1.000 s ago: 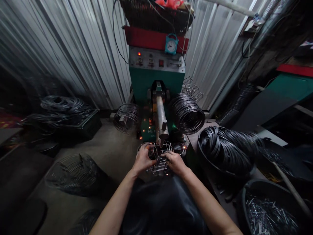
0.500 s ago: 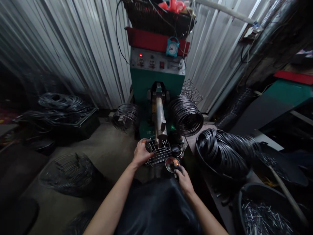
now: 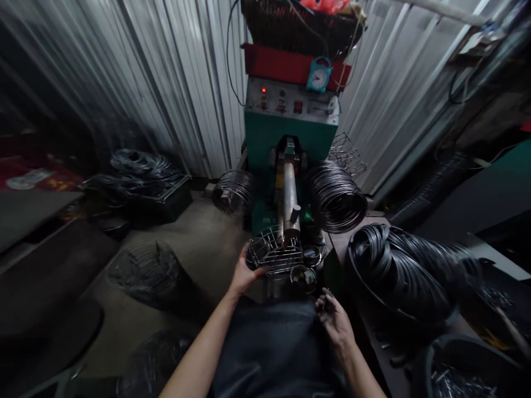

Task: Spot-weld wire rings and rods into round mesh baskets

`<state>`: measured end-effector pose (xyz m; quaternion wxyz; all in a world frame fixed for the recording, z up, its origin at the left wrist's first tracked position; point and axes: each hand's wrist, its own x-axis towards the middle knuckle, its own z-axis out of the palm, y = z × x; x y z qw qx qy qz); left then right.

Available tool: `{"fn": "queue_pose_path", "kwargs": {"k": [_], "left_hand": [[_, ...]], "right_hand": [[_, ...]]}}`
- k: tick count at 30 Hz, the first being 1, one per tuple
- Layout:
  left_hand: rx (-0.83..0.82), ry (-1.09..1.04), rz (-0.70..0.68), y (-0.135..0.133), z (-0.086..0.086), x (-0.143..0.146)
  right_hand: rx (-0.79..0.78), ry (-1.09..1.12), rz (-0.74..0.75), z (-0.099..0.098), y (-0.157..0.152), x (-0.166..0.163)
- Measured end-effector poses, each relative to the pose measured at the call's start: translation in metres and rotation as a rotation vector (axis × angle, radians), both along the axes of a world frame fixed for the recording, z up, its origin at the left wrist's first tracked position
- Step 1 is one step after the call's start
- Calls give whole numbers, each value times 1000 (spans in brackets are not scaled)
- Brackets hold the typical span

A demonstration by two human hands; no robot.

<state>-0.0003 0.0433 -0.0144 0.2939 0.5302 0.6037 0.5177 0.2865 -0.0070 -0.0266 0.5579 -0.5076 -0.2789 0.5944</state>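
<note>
My left hand (image 3: 241,276) grips the left side of a small wire basket (image 3: 282,258), thumb along its near edge. The basket sits under the tip of the metal arm (image 3: 290,190) of a green spot-welding machine (image 3: 265,135). My right hand (image 3: 337,320) is palm up near my lap, its fingers curled around small dark metal pieces (image 3: 327,298) that are hard to make out. Just ahead of that hand stands a small round bowl (image 3: 293,276) with some bits inside. Another small round dish (image 3: 312,254) lies behind it, beside the basket.
Wire coils (image 3: 338,196) flank the machine, and a large tub of bundled wire rings (image 3: 394,271) stands on the right. A bin of short metal pieces (image 3: 460,381) is at lower right. Wire hoops (image 3: 145,271) stand on the floor at left. Behind is a corrugated wall (image 3: 182,83).
My right hand has drawn back from the bowl toward my lap, turning palm up. An orange glow at its fingers is gone. The basket in my left hand has turned, and the view has swung left.
</note>
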Motion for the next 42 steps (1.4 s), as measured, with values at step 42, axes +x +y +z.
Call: {"fn": "queue_pose_path", "kwargs": {"k": [42], "left_hand": [[9,689,-166,-82,81,48]], "right_hand": [[511,-930,732,90,-9,-61]]}}
